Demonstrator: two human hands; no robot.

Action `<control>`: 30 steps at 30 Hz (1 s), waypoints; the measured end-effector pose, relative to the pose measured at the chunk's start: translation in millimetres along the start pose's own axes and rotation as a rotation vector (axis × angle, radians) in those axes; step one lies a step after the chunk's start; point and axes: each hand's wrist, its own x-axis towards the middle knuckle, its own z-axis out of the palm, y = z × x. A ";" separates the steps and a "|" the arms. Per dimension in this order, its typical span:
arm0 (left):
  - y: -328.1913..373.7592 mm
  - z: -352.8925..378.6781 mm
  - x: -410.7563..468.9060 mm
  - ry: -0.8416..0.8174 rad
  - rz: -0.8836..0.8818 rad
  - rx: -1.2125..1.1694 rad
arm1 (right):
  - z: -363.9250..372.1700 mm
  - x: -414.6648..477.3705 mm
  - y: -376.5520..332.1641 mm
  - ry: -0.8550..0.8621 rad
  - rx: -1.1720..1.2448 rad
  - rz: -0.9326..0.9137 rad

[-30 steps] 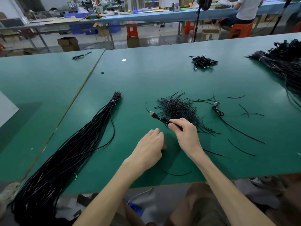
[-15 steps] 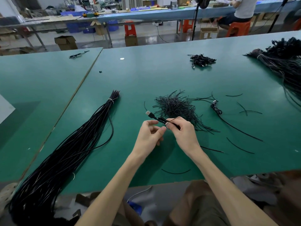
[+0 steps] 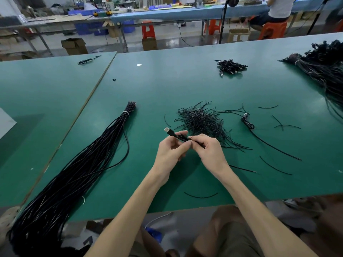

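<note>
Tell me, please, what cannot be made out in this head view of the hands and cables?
Head view: the middle of the USB cable, hidden by the left hand and right hand pinching it.
The near end of the long cable bundle, cut off by the bottom edge.
The right-side bundle, cut off by the right edge.
The far cable pile: too small to count.

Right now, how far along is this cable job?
Early, it seems. Done: a small heap of coiled cables lies far across the table. In hand: the left hand and right hand both pinch one USB cable, apparently tying it. Left: the big bundle of long cables on the left, another bundle far right, and a pile of ties to use.
</note>
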 end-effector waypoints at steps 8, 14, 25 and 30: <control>-7.1 -0.8 -2.8 0.039 0.052 0.067 | -2.1 0.5 3.1 -0.025 0.157 0.059; -10.3 5.0 -2.6 0.046 0.117 0.219 | -2.7 0.3 2.8 -0.027 0.293 0.083; -6.1 -16.7 11.1 -0.208 0.062 -0.015 | -7.8 0.8 5.4 -0.105 0.374 0.120; 0.9 -18.3 21.7 -0.235 0.156 0.136 | -11.0 2.5 6.9 -0.144 0.378 0.160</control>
